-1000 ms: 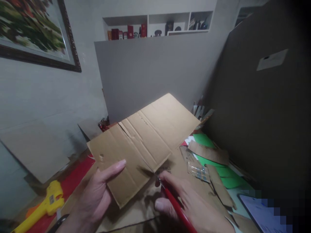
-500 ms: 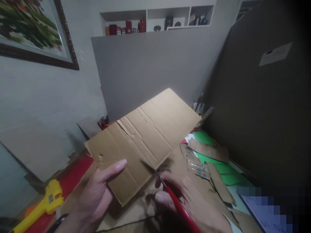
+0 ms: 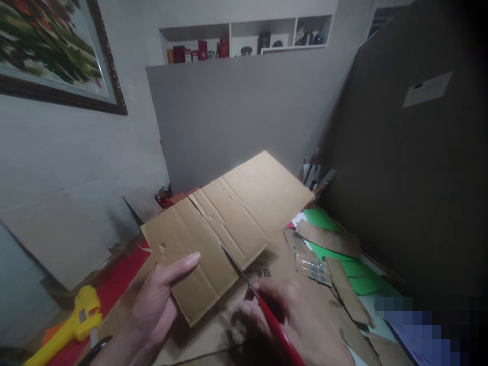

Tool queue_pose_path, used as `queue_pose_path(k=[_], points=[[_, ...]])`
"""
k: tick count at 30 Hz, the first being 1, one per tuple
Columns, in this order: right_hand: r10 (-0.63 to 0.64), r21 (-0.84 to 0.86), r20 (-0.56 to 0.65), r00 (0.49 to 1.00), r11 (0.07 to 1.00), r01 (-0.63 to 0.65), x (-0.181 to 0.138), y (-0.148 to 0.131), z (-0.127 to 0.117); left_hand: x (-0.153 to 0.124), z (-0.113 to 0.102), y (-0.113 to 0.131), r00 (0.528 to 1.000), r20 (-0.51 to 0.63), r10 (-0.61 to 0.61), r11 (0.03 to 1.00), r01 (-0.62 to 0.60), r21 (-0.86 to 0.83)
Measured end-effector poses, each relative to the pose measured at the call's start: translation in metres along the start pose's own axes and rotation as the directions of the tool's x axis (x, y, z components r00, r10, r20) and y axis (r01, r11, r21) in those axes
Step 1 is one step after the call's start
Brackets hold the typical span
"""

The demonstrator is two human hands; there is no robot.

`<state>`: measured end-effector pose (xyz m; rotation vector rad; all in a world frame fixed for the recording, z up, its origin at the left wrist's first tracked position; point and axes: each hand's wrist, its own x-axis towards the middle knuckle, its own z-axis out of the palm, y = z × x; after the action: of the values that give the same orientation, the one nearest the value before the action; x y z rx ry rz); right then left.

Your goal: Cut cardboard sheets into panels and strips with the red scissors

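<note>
A long creased sheet of brown cardboard [image 3: 229,218] is held up over the table, slanting away to the upper right. My left hand [image 3: 154,305] grips its near left end, thumb on top and fingers underneath. My right hand [image 3: 290,320] is closed on red-handled scissors [image 3: 263,310]. The scissor blades point up and left and lie against the cardboard's near edge at a fold line.
A yellow glue gun [image 3: 72,323] lies at the lower left on a red mat. Cardboard scraps [image 3: 328,239], green paper [image 3: 343,259] and a clear plastic ruler [image 3: 312,267] lie to the right. A tall dark cardboard panel [image 3: 412,168] stands at the right, a grey board [image 3: 244,117] behind.
The scissor blades have advanced up and left into the cardboard's near edge. The sheet has shifted slightly; my left hand keeps its grip.
</note>
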<state>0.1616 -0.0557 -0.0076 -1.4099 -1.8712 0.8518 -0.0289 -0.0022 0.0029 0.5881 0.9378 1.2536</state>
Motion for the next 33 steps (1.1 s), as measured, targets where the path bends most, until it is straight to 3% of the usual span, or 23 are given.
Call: queue_pose_path(k=[7,17,26,33], points=[[0.015,0.078,-0.044,0.999,0.997,-0.011,0.002,0.005,0.0,-0.008,0.004,-0.003,0.989,0.143,-0.037,0.999,0.038,-0.005],[-0.077,-0.059,-0.1,0.992,0.996,0.071,-0.005,-0.002,0.001,-0.013,0.002,-0.002,0.992,0.127,-0.008,0.999,0.012,-0.031],[-0.071,0.044,-0.116,0.991,0.996,0.077,-0.001,-0.003,-0.004,-0.026,0.015,-0.004,0.985,0.166,-0.05,0.998,0.055,-0.023],[-0.064,0.097,-0.074,0.995,0.993,0.071,-0.001,-0.004,-0.007,-0.024,0.007,-0.008,0.985,0.165,-0.046,0.998,0.051,-0.023]])
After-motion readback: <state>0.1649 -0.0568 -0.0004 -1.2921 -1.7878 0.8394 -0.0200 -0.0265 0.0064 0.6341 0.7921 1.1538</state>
